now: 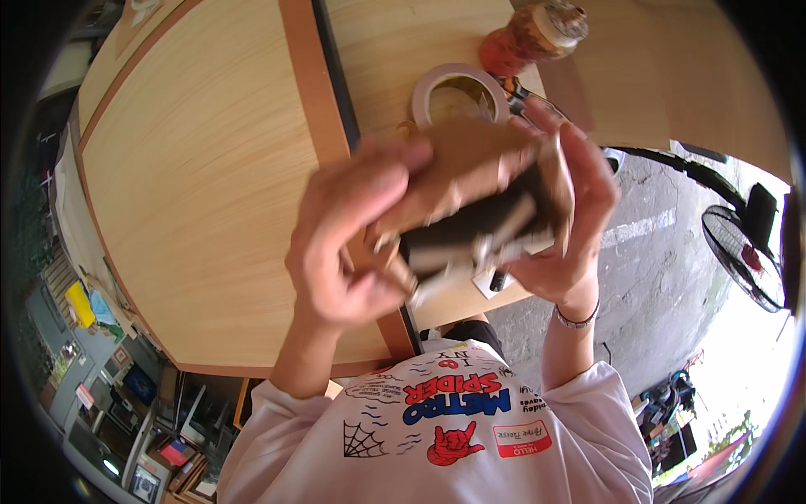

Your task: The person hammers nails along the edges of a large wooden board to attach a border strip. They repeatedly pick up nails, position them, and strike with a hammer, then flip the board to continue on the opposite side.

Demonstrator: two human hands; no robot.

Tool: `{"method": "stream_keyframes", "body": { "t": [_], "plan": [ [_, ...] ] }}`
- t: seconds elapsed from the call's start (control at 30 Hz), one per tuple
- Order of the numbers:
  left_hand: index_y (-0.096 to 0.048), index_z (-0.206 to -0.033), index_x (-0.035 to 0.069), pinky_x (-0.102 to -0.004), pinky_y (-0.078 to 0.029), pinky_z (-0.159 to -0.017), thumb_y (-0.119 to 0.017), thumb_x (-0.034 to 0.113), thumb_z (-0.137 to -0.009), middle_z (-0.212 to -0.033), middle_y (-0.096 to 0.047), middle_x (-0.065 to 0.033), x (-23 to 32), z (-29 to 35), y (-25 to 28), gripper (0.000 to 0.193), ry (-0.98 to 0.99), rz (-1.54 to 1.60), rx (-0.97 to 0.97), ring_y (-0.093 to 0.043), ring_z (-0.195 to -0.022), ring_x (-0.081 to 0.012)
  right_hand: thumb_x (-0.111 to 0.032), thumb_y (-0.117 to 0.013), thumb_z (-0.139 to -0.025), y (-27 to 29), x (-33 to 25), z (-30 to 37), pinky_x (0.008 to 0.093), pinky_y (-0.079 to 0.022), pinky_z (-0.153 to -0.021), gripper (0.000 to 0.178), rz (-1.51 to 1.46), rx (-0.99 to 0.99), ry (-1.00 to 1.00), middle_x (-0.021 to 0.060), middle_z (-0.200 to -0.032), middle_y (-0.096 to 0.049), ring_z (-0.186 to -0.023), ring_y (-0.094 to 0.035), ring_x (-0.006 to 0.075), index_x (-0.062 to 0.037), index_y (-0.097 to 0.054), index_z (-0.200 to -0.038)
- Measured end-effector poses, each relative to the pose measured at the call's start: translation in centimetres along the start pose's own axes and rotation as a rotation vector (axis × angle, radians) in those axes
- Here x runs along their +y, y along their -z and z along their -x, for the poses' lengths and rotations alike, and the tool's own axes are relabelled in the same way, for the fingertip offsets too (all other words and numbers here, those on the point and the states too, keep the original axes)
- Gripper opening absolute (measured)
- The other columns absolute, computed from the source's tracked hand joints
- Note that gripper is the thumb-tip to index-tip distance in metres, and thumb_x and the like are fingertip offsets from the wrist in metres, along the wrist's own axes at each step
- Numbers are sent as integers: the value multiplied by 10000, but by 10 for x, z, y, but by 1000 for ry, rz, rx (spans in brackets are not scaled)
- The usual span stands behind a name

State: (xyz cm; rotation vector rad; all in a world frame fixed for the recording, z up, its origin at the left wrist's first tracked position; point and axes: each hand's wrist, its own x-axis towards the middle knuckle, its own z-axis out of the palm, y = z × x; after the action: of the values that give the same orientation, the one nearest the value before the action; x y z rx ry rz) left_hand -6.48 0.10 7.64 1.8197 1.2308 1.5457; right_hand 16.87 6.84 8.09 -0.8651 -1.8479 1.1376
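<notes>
Between my two hands is a small brown cardboard box point(474, 155), raised above the table and smeared by motion. Its ragged open side faces me and shows a dark inside. Pale, strip-like shapes cross the opening, too blurred to name. My left hand point(340, 239) grips the box's left end, thumb at the upper edge and fingers curled below. On the opposite end, my right hand point(579, 206) clasps it with the fingers up along the side. Behind the box lies a wide roll of tape point(422, 94), partly covered by it.
A bottle with red contents point(508, 50) stands at the far edge, beside a dark tool point(519, 91) partly hidden by my hand. The wooden table point(201, 193) has a brown-edged raised panel on the left. A black fan point(729, 239) stands right, over grey floor.
</notes>
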Motion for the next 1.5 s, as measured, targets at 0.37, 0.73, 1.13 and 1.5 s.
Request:
{"method": "stream_keyframes", "body": {
  "t": [0.37,0.73,1.13,1.5],
  "plan": [
    [-218,-1578,-24,-423,-382,-1191,-808,116,-909,-1471,-474,-228,45,91,-118,902,1016,772,152,-502,-1402,-304,-374,-941,-772,31,11,114,352,-465,-1059,1003,-264,109,-648,125,-1298,-582,-1227,-592,234,94,-429,-1496],
    [-482,-1441,-34,-422,-470,-1106,-772,57,-911,-1375,-579,-203,11,84,-105,611,868,167,63,-588,-1321,-311,-140,-912,-689,38,19,62,371,-545,-927,805,510,-91,-334,130,-1232,-586,-1115,-635,258,-23,-602,-1423],
    [-524,-1409,-22,-407,-549,-961,-750,49,-912,-1298,-611,-232,7,84,-107,551,793,83,44,-659,-1136,-381,-95,-896,-670,37,9,59,378,-558,-916,824,601,-135,-261,153,-1239,-630,-1159,-606,281,-17,-604,-1437],
    [-540,-1390,-32,-408,-538,-958,-760,82,-922,-1347,-605,-230,8,86,-105,530,779,57,20,-653,-1145,-382,-85,-906,-663,35,0,62,377,-550,-911,837,707,-139,-219,148,-1216,-632,-1139,-600,273,-12,-602,-1440]
  ]
}}
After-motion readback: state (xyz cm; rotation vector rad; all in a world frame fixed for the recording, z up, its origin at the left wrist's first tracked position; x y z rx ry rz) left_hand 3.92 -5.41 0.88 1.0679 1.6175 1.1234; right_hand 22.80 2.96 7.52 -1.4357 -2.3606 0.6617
